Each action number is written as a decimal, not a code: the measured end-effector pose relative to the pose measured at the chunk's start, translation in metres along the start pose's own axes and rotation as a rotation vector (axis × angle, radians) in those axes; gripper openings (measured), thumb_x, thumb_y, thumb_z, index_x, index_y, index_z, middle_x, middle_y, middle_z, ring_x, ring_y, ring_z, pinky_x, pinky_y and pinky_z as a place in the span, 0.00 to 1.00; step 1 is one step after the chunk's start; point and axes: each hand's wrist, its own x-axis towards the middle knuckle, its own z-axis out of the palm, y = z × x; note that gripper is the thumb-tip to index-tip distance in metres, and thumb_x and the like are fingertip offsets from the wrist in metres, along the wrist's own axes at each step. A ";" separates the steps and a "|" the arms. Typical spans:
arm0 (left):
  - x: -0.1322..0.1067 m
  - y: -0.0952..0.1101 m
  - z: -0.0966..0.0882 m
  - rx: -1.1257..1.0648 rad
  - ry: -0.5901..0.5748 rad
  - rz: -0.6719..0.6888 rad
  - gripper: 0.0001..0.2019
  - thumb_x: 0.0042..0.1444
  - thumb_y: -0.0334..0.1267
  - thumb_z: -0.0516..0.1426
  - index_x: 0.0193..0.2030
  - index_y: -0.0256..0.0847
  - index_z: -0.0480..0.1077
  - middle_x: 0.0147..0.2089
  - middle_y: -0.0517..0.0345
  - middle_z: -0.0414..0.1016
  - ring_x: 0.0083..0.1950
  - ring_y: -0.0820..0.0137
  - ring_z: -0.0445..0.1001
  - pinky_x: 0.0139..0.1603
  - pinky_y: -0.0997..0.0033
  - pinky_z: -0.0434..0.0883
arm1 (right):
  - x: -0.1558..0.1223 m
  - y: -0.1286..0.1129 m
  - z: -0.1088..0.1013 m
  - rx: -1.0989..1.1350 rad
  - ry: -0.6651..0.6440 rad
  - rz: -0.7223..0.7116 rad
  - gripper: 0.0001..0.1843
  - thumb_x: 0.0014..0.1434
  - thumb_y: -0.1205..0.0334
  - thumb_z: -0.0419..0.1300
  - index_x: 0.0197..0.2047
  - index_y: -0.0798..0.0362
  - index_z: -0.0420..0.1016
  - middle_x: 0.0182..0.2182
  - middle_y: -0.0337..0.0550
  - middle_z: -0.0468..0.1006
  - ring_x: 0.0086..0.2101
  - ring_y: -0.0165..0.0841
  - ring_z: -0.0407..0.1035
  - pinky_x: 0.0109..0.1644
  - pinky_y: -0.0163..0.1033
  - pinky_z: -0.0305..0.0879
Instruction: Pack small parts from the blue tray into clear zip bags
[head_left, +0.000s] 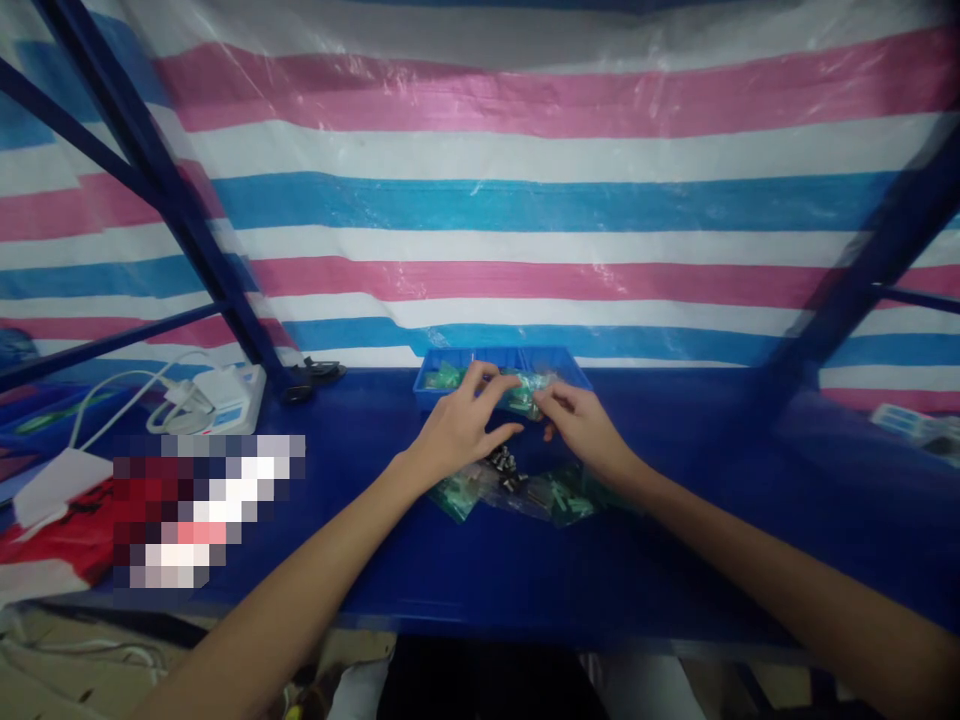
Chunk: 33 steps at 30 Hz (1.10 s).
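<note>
At the centre of the frame, the left hand (pixel 457 425) arched with its thumb and forefinger wide apart, and nothing could be made out between them. Just right of it, the right hand (pixel 589 430) had its fingers drawn narrow and seemed to pinch the right edge of a clear bag (pixel 523 396) with green in it. That bag showed in front of a blue compartment tray (pixel 495 356) slightly above the hands in the frame; whether the two touched could not be told. Below the hands, a small heap of dark and silvery metal pieces (pixel 508 468) lay among other clear bags (pixel 570 497) on the blue bench (pixel 465 590). A white power strip (pixel 240 405) stood well apart, at the left of the frame.

The step in hand looked like working the clear bag between both hands, above the loose pieces. By judgement, the next move called for a steady pinch from the right fingers and a narrower, careful grip from the left, keeping clear of the heap
</note>
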 end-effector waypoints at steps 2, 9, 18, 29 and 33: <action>0.000 0.004 -0.001 0.070 -0.032 0.043 0.22 0.63 0.43 0.61 0.61 0.42 0.63 0.57 0.46 0.63 0.49 0.63 0.74 0.38 0.68 0.75 | -0.002 -0.001 0.002 0.032 -0.029 -0.009 0.21 0.62 0.44 0.60 0.27 0.51 0.68 0.22 0.35 0.68 0.22 0.29 0.67 0.29 0.37 0.65; -0.001 0.003 0.005 0.033 0.032 0.088 0.13 0.66 0.31 0.53 0.57 0.40 0.66 0.50 0.52 0.74 0.46 0.67 0.76 0.44 0.68 0.76 | -0.006 -0.011 0.003 0.238 -0.094 0.007 0.16 0.58 0.47 0.64 0.32 0.52 0.78 0.53 0.51 0.75 0.39 0.37 0.73 0.31 0.39 0.73; 0.003 -0.032 -0.011 0.077 0.421 -0.165 0.13 0.68 0.32 0.54 0.58 0.42 0.65 0.52 0.51 0.71 0.41 0.72 0.75 0.44 0.69 0.76 | -0.005 0.001 0.004 0.042 -0.085 0.009 0.18 0.62 0.54 0.60 0.54 0.51 0.74 0.46 0.49 0.79 0.33 0.34 0.74 0.33 0.41 0.75; -0.010 -0.064 -0.012 0.414 0.036 -0.384 0.09 0.66 0.33 0.52 0.48 0.38 0.73 0.47 0.47 0.72 0.50 0.57 0.73 0.51 0.57 0.70 | -0.006 0.008 0.009 -0.182 -0.113 -0.047 0.13 0.62 0.59 0.58 0.48 0.52 0.75 0.40 0.48 0.77 0.37 0.36 0.74 0.31 0.39 0.75; -0.007 -0.051 -0.008 0.412 -0.149 -0.380 0.14 0.71 0.41 0.49 0.50 0.39 0.73 0.49 0.48 0.75 0.52 0.56 0.73 0.54 0.53 0.68 | -0.006 0.009 0.010 -0.237 -0.106 -0.135 0.10 0.63 0.61 0.57 0.45 0.52 0.77 0.42 0.48 0.77 0.38 0.36 0.75 0.35 0.40 0.75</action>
